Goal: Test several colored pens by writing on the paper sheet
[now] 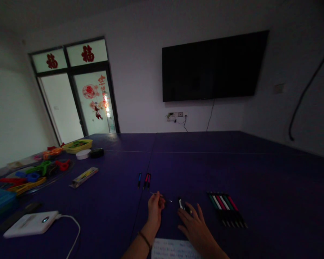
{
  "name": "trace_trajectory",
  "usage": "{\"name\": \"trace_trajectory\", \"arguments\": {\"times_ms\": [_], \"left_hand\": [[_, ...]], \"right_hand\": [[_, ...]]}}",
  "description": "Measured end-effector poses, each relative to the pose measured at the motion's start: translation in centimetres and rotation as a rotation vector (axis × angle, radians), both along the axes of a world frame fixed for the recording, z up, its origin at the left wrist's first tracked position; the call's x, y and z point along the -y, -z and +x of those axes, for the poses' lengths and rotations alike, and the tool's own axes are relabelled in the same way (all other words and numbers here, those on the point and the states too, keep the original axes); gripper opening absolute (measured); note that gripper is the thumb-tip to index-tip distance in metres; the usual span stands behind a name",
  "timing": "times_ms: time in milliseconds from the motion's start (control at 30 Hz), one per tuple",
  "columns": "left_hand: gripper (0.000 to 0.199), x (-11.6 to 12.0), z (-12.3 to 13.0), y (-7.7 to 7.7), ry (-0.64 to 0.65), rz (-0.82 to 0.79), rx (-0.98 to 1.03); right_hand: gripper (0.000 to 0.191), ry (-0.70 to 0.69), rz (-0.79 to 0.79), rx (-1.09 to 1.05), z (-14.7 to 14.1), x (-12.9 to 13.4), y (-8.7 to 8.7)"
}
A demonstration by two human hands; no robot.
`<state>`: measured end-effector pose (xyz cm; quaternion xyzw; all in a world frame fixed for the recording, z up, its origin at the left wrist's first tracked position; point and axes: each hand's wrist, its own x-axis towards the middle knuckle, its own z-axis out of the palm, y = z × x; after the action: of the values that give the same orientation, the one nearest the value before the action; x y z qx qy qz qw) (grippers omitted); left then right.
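Note:
My left hand [156,208] is closed in a pinch on a thin pen refill [167,200], which sticks out on both sides of the fingers. My right hand [193,225] lies low over the table with its fingers apart, a ring on one of them. At its fingertips is a white and black pen [180,203], partly hidden by the hand; whether the fingers press on it is too dark to tell. Beyond my left hand lie a blue pen [139,181] and two pink pens [147,181]. Right of my right hand, several coloured pens [226,208] lie side by side in a row.
A written sheet [175,249] lies between my forearms on the purple table [178,165]. Leftward are a white power bank [32,223] with a cable, a long box [84,177], coloured clips [32,176], a yellow basket [77,146] and a blue container [0,201].

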<state>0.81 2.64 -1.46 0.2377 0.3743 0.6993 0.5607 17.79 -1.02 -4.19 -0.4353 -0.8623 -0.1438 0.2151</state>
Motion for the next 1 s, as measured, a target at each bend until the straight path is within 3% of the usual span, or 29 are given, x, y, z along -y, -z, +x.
{"name": "trace_trajectory", "arguments": {"times_ms": [567,1000], "left_hand": [[0.039,0.24,-0.05,-0.27,-0.005,-0.008,0.011],[0.04,0.27,-0.08,-0.29,0.008,-0.001,-0.003]], "right_hand": [[0.043,0.049,-0.027,-0.022,0.0,0.15,0.08],[0.047,0.162,0.023,-0.062,0.02,-0.1,0.5]]}}
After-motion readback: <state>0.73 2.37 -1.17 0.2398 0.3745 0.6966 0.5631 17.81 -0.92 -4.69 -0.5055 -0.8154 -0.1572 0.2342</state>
